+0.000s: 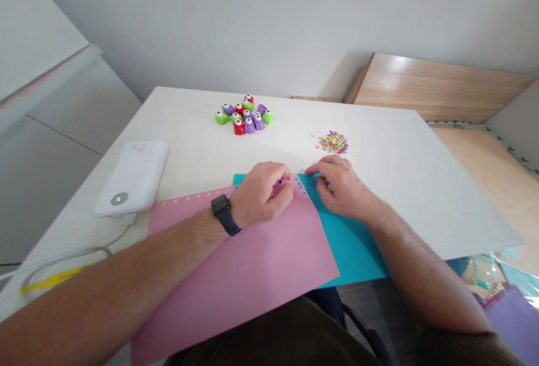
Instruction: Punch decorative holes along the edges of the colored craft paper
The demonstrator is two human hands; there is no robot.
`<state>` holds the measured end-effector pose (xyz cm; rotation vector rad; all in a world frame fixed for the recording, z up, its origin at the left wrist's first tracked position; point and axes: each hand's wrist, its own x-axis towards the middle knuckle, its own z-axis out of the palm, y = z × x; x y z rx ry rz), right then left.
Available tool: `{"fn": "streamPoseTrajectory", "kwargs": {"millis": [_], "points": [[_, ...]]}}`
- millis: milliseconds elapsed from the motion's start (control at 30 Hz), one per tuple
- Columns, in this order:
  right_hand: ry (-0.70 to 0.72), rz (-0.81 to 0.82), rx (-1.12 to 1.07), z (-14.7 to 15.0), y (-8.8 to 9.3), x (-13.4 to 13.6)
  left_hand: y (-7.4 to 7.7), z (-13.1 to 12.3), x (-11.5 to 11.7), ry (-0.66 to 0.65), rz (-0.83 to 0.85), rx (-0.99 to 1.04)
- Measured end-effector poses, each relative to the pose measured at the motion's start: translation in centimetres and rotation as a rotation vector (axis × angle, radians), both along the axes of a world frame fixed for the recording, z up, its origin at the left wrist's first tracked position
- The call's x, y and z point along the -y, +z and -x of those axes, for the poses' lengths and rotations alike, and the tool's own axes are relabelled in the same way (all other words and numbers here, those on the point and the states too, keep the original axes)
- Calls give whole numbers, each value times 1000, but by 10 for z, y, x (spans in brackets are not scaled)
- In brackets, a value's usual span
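A pink sheet (252, 265) with small punched holes along its far edge lies over a blue sheet (353, 254). My left hand (265, 195), with a dark watch on the wrist, rests at the far right part of the pink sheet, thumb and forefinger pinched near its holes. What lies between those fingertips is too small to make out. Over the far edge of the blue sheet is my right hand (341, 186), its fingers curled around something purple that is mostly hidden. Star-shaped holes show blue between the two hands.
Several red, green and purple punches (248, 124) stand at the back of the white table (189, 124). A pile of colourful paper bits (334, 142) lies beyond my right hand. At the left are a white power bank (132, 178) and a cable (90, 251).
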<state>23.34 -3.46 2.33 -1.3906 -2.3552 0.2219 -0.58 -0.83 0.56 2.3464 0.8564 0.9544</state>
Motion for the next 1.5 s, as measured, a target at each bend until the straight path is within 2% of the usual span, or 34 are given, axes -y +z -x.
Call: {"fn": "streamPoseTrajectory", "kwargs": {"millis": [333, 633, 800, 900, 1000, 1133, 1333, 1500], "points": [[-111, 46, -14, -4, 5, 0, -1, 0, 0, -9, 1, -3], [-355, 96, -195, -12, 5, -9, 0, 0, 0, -14, 1, 3], [-288, 126, -333, -13, 5, -9, 0, -1, 0, -9, 5, -6], [-273, 186, -309, -13, 1, -10, 0, 0, 0, -7, 7, -12], [-377, 156, -228, -17, 0, -14, -1, 0, 0, -8, 9, -9], [-478, 61, -245, -22, 3, -17, -2, 0, 0, -8, 11, -10], [-397, 82, -290, -18, 10, -12, 0, -1, 0, 25, 6, -18], [-337, 174, -197, -16, 17, -7, -1, -3, -1, 81, 23, -22]]}}
